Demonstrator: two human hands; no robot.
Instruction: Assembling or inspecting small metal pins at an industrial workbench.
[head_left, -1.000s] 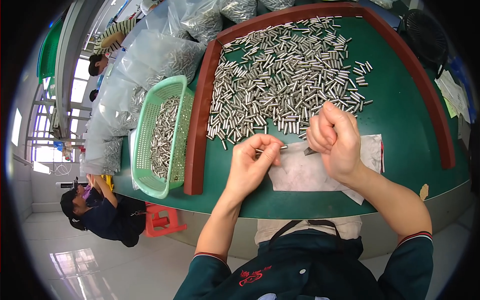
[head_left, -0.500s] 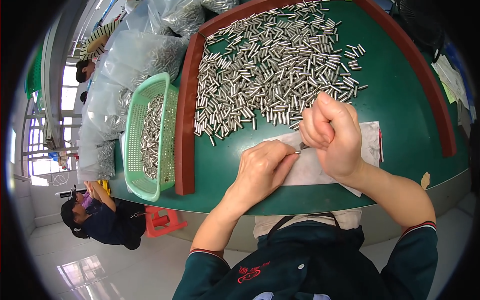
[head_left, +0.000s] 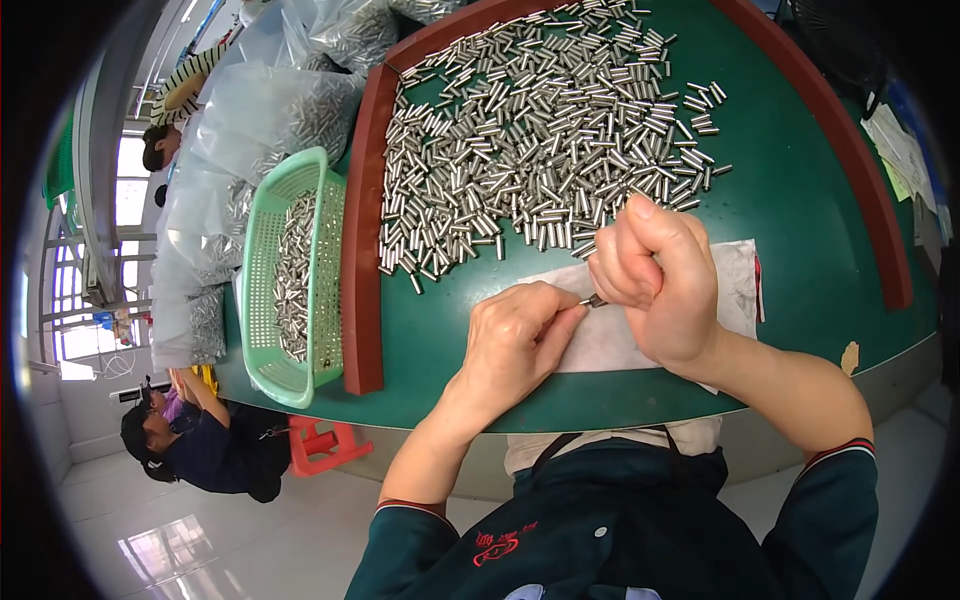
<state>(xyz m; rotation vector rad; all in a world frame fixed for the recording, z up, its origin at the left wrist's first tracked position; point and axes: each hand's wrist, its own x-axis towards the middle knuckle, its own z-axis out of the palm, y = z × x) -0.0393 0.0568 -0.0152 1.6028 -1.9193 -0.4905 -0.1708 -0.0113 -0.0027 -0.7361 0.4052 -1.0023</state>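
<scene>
Between the thumb and fingertips of my left hand is a small metal pin, its end sticking out to the right. My right hand is curled into a fist, thumb on top, around a tool mostly hidden in the fingers. Only the tool's dark narrow tip shows, meeting the end of the pin. Both hands are above a white cloth on the green tabletop. Beyond them spreads a wide heap of short shiny metal pins.
Dark red rails border the work area. Left of them stands a light green plastic basket holding pins, beside clear bags of pins. Another person sits at the left near a red stool. Papers lie at far right.
My right hand has shifted slightly left, and the tool's dark tip has come from just off the pin to its end. The left hand keeps its pinch.
</scene>
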